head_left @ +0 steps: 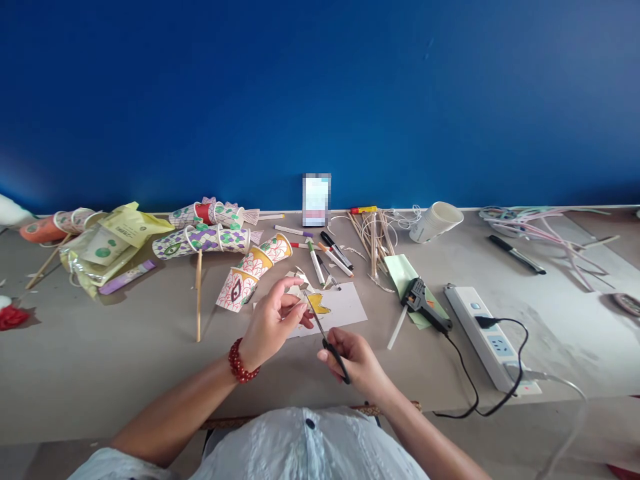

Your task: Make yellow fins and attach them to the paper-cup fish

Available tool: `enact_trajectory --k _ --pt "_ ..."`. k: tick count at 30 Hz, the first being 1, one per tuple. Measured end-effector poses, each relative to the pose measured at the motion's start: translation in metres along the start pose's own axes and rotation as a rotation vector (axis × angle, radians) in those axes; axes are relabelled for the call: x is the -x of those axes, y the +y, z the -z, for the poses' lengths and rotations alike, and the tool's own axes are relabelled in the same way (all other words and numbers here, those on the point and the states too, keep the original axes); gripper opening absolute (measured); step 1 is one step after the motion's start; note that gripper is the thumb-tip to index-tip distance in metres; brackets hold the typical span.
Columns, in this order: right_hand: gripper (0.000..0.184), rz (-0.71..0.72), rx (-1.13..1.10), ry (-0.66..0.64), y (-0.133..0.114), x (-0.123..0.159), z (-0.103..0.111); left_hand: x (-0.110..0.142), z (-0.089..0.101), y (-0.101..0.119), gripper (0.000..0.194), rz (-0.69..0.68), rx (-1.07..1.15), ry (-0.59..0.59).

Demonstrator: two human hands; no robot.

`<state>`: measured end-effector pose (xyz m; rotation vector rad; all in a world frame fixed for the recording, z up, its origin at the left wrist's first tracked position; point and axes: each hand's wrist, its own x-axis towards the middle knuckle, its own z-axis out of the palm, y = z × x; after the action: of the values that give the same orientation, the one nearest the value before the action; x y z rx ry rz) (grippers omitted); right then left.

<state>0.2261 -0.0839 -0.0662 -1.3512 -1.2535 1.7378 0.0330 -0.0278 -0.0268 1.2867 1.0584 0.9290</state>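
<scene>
My right hand [359, 362] grips black-handled scissors [336, 358] by the loops, the blades slanting up and left. Close to the blade tips is my left hand [274, 321], a red beaded bracelet at its wrist. Its thumb and fingers are curled together; what they pinch, if anything, is too small to make out. A yellow pointed paper shape [320, 304] shows just right of the blades, over a white sheet [351, 303]. Paper scraps [297, 275] lie beyond my left fingers. Left of that hand rests a bent row of orange patterned paper cups [256, 262] with a drawn eye.
Purple-spotted joined cups [210, 240] on a stick and a yellow plastic package [117, 243] lie left. Markers [316, 263], wooden sticks [374, 243] and stacked cups [435, 223] sit behind. At right are a glue gun [425, 307] and a corded power strip [487, 337]. A phone [317, 200] stands against the blue wall.
</scene>
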Motion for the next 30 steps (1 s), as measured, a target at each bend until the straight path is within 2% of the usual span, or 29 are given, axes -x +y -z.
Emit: enact_trajectory --k 9,21,30 --pt "0.06 -0.006 0.001 0.034 0.007 0.002 0.0 -0.002 -0.003 -0.008 0.043 0.043 0.067 -0.018" --pt "0.06 0.023 0.164 0.103 0.016 0.003 0.001 -0.003 -0.005 -0.018 0.041 0.072 0.095 -0.037" --pt "0.059 -0.011 0.267 0.148 0.023 0.003 0.002 -0.005 -0.008 -0.029 0.042 0.1 0.103 -0.057"
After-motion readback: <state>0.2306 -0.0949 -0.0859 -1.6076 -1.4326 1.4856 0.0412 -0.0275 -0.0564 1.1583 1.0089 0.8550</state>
